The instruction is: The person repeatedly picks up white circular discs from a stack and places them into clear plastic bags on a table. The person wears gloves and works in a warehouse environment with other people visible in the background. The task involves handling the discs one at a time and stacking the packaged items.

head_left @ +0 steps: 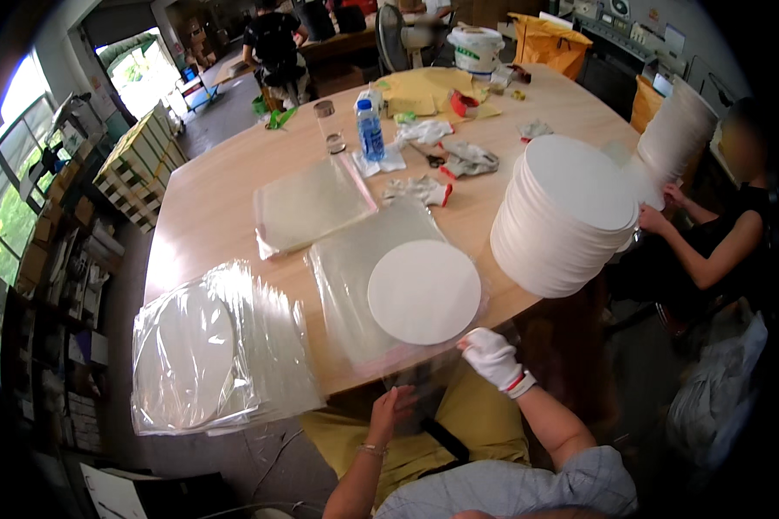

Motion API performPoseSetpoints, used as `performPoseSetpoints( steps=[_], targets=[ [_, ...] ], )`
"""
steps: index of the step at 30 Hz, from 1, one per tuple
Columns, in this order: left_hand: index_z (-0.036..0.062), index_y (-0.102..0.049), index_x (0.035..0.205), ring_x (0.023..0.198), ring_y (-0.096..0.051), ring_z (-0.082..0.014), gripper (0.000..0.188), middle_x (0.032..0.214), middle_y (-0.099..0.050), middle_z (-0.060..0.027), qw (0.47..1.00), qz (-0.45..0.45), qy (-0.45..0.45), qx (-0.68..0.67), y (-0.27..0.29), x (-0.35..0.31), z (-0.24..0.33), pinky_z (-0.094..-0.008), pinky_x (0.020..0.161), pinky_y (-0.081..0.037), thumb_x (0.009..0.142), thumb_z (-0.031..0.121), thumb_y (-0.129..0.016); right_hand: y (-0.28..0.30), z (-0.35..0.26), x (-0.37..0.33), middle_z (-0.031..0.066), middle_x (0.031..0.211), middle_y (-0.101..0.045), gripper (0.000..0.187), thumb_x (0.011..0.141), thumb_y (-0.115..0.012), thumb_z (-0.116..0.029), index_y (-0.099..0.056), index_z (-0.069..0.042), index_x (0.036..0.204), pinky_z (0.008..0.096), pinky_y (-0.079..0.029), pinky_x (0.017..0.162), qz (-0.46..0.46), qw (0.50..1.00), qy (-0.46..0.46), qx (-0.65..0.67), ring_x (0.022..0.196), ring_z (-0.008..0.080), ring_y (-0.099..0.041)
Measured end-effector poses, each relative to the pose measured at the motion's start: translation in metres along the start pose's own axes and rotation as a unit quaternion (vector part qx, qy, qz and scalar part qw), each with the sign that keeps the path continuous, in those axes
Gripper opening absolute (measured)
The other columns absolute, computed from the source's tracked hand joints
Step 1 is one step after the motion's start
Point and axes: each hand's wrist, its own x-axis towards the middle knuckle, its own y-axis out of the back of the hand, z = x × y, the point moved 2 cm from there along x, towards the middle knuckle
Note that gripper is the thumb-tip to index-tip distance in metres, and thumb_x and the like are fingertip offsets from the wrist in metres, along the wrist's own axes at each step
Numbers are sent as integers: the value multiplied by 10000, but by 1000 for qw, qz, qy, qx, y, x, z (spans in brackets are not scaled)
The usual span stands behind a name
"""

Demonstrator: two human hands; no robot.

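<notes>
A round white disc (424, 292) lies over a stack of clear plastic bags (342, 268) at the table's near edge. Beside the disc's lower right edge, my right hand (496, 359), in a white glove with a red cuff, is closed with its fingertips pinched on what looks like thin clear film. My left hand (391, 415), bare with a bracelet at the wrist, is just below the table edge. Its fingers are stretched out and slightly blurred, near the loose film. To the left, a pile of bagged discs (186, 355) in shiny wrap overhangs the table.
A tall stack of white discs (563, 216) stands right. Another clear bag stack (312, 203), a water bottle (370, 130), a tape roll (329, 125), spare gloves (469, 160) and a white bucket (476, 50) lie farther back. A co-worker (710, 225) sits right, handling a disc stack.
</notes>
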Motion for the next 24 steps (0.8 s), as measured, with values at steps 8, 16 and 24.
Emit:
performPoseSetpoints(
  steps=[8,16,24],
  targets=[
    [4,-574,1065,896,-594,-175,379,1016,-614,-63,996,48,-5,-81,6,-1,-24,-297,743,-482,922,324,-432,-119,-39,-40,85,825,-521,106,662,-589,-154,-565,-72,725,403,-472,637,-125,981,123,-79,779,282,-538],
    [-25,-591,959,844,-639,-228,337,983,-637,-124,980,140,-14,-142,-4,-5,-1,-297,647,-492,899,242,-393,28,24,-26,121,702,-487,80,741,-523,-159,-522,-79,740,378,-400,482,-23,975,48,-216,563,265,-483],
    [-44,-575,1013,843,-649,-255,375,1016,-635,-145,995,75,-10,-64,2,-3,2,-285,599,-513,924,244,-352,189,144,-207,159,1255,-427,454,786,-530,-178,-429,-70,1215,348,-350,946,-13,814,-329,-479,1128,300,-430]
  ],
)
